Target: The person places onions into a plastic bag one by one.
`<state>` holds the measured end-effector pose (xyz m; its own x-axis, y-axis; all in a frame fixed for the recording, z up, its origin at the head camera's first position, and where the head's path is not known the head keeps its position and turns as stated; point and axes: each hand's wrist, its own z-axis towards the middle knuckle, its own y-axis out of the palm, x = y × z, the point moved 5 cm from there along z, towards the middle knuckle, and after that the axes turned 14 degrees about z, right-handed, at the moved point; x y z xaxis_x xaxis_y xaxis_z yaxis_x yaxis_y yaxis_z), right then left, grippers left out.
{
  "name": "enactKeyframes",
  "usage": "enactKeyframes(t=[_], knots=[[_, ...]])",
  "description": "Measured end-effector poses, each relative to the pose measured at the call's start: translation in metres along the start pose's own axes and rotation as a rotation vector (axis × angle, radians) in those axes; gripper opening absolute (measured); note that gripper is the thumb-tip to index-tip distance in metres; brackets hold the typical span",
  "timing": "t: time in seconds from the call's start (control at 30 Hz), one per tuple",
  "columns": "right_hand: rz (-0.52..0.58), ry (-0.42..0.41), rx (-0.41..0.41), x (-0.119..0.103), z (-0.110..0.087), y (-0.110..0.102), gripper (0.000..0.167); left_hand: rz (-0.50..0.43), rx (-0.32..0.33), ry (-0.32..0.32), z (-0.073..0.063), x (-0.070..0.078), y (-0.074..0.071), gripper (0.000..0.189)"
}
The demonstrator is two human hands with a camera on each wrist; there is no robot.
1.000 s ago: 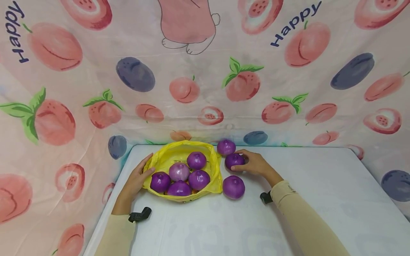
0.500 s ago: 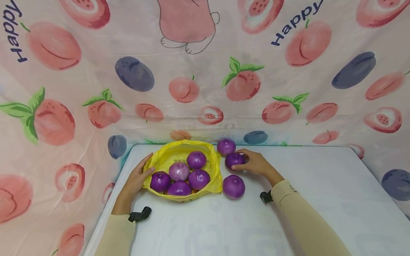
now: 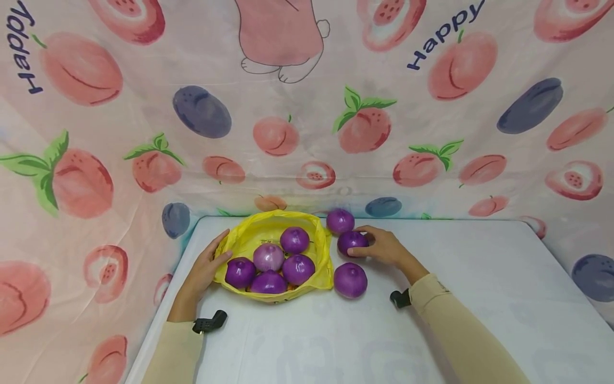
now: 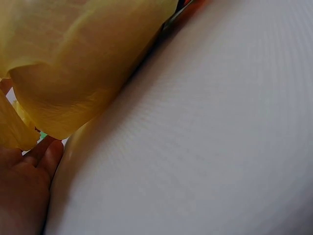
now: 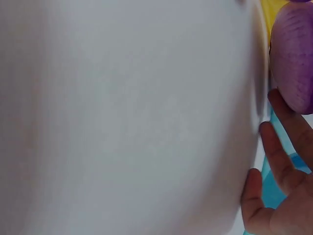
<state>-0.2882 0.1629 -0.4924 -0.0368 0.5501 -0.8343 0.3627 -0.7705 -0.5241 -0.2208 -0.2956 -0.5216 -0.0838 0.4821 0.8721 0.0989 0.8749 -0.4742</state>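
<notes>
A yellow plastic bag [image 3: 328,261] stands with its mouth wide, several shiny purple onions [image 3: 298,270] inside. At the bag's left rim my left hand [image 3: 201,273] holds the plastic, thumb over the edge and fingers along the outside; in the left wrist view that hand [image 4: 29,181] shows at the lower left beside the bag. My right hand [image 3: 386,248] grips a dark purple onion [image 3: 352,244] just right of the bag, thumb in front and fingers behind. In the right wrist view an onion [image 5: 296,58] lies against the fingertips [image 5: 277,99].
Another onion [image 3: 340,221] sits behind the held one, close to the back edge. A larger onion [image 3: 350,280] rests in front of it, beside the bag. The white table [image 3: 307,341] meets a fruit-printed cloth [image 3: 316,96] behind.
</notes>
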Motion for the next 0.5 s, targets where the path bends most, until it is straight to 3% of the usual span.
enactKeyframes(t=[0.5], knots=[[0.102,0.043,-0.011,-0.03,-0.006,0.004,0.089,0.016,0.007,0.014,0.001,-0.003,0.0,0.064]])
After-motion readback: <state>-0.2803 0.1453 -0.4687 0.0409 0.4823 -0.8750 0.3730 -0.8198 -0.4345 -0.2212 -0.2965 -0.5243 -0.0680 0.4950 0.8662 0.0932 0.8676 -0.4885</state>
